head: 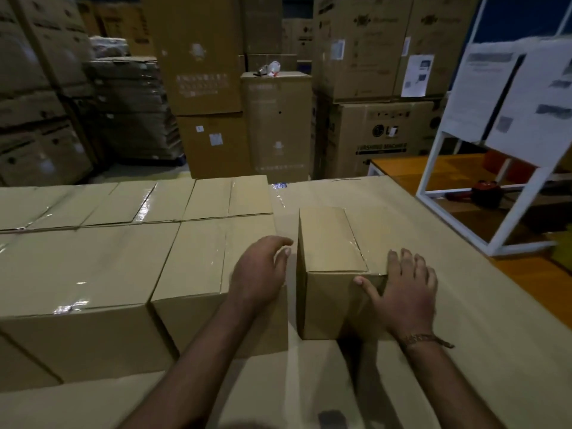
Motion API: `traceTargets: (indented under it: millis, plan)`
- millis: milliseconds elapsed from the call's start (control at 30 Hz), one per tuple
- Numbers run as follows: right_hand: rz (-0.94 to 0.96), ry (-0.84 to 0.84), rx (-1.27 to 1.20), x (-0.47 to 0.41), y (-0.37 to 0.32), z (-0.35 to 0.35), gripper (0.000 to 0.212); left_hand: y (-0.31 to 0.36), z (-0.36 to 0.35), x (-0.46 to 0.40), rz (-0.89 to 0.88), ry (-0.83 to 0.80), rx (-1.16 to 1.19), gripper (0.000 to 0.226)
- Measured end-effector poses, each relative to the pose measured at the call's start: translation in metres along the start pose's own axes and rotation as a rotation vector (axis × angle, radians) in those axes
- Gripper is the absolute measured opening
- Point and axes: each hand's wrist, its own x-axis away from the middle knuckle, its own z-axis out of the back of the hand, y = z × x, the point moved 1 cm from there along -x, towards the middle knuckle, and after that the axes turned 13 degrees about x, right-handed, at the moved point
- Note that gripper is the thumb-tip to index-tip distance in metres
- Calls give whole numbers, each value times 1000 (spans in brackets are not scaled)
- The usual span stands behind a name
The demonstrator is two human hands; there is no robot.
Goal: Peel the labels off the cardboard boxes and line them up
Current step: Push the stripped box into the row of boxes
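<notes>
A small taped cardboard box stands alone on a large flat cardboard surface. My right hand presses on its near right corner, fingers spread over the top and thumb on the front face. My left hand rests on the right end of a neighbouring box, fingers curled toward the narrow gap between the two boxes. To the left, several taped boxes sit packed together in rows. No label shows on the small box's visible faces.
Tall stacks of large cartons fill the background. At the right stands a white frame with paper sheets hung on it, over an orange table carrying a dark red object.
</notes>
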Motion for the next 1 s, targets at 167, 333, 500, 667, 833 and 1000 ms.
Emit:
traceTargets:
  millis: [167, 333, 500, 667, 833, 1000]
  plan:
    - [56, -5, -5, -55, -18, -15, 104, -20, -14, -42, 124, -2, -139, 33]
    - [94, -22, -10, -107, -40, -25, 104, -38, -28, -93, 204, 24, -240, 39]
    - [155, -22, -58, -154, -65, -33, 102, -53, -38, -145, 351, -44, -288, 47]
    - [199, 5, -93, -189, -95, -41, 97, -82, -48, -165, 418, -196, -404, 60]
    - [186, 21, -106, -203, -116, -47, 97, -91, -54, -163, 443, -195, -400, 63]
    - [154, 17, -113, -203, -123, -51, 96, -92, -56, -163, 430, -179, -425, 63]
